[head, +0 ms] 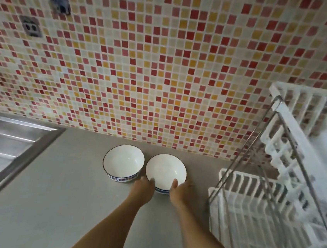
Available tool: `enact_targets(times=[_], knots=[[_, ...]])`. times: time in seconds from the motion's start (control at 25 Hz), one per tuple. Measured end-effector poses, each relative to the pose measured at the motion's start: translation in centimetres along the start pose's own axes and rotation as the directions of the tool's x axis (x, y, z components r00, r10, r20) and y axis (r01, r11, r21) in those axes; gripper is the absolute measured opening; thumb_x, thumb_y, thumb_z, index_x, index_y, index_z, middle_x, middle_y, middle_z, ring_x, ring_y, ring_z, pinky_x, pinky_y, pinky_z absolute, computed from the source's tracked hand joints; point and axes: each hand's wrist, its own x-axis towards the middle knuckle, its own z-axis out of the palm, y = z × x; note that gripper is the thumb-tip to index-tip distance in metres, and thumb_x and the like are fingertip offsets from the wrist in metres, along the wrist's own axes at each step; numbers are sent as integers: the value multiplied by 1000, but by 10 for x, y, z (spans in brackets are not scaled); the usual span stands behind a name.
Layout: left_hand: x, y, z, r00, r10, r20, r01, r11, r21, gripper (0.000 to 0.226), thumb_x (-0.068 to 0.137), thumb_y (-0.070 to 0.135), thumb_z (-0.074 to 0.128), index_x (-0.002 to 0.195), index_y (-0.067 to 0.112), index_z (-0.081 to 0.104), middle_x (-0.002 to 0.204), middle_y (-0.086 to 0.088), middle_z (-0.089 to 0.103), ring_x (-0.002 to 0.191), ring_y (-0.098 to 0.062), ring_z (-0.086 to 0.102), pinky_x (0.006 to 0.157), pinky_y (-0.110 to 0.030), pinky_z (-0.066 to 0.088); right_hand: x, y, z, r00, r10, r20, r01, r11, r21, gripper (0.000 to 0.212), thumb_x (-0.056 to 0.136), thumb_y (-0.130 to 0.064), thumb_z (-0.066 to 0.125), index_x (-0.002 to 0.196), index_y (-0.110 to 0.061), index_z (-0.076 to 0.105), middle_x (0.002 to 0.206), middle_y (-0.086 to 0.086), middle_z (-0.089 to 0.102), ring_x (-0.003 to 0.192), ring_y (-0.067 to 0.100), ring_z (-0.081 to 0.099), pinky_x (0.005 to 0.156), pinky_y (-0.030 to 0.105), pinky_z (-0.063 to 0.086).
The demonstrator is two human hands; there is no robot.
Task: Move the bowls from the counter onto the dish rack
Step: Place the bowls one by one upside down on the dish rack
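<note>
Your left hand (144, 188) and right hand (179, 192) clasp the right bowl (165, 171); lift it straight, clear of the left bowl (123, 161), toward the dish rack (250, 213).

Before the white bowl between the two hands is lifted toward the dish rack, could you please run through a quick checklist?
1. Left hand on the near rim of the right white blue-banded bowl: ok.
2. Right hand on the same rim, thumb inside: ok.
3. Grip fully closed: cannot tell.
4. Left white bowl with patterned band clear of the lift: not ok, the rims look nearly touching.
5. White slatted dish rack with metal frame to the right, lower tier free: ok.
6. Grey counter path to the rack unobstructed: ok.
</note>
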Motion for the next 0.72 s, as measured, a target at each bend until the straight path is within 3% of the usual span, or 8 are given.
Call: enact_targets(times=[0.12, 0.28, 0.52, 0.64, 0.72], knots=[[6, 4, 3, 998, -56, 26, 57, 998, -41, 49, 100, 32, 33, 132, -4, 43, 136, -24, 51, 127, -37, 48, 103, -38, 39, 5, -2, 4, 997, -29, 65, 29, 1000, -8, 49, 97, -26, 41, 137, 3, 37, 139, 20, 50, 126, 32, 51, 100, 33, 41], [4, -4, 6, 997, -68, 29, 68, 997, -22, 52, 101, 34, 32, 133, -5, 41, 138, -24, 50, 129, -36, 47, 104, -37, 37, -1, 8, 9, 998, -32, 50, 33, 999, -16, 47, 95, -17, 44, 135, 5, 39, 139, 20, 49, 126, 32, 50, 100, 31, 39], [-36, -32, -4, 996, -87, -10, 86, 996, -30, 54, 101, 37, 28, 130, -6, 46, 134, -25, 54, 127, -37, 48, 103, -35, 38, -69, 45, 20, 995, -98, -4, 94, 936, 339, 49, 88, -1, 46, 136, 0, 36, 117, 21, 61, 97, 33, 61, 76, 26, 40], [-78, -52, -15, 995, -89, -45, 86, 994, -69, 48, 101, 34, 31, 128, -3, 44, 128, -28, 55, 120, -41, 52, 98, -40, 46, -114, 65, 20, 978, -208, 27, 174, 876, 449, 51, 87, -1, 41, 138, -7, 36, 115, 19, 63, 90, 30, 60, 80, 28, 46], [-111, -68, -25, 994, -66, -83, 55, 990, -128, 38, 100, 27, 35, 127, 2, 42, 117, -27, 57, 107, -44, 57, 85, -50, 55, -147, 72, 11, 963, -269, 21, 229, 856, 463, 53, 87, -5, 39, 139, -7, 35, 120, 16, 62, 94, 26, 59, 80, 23, 42]])
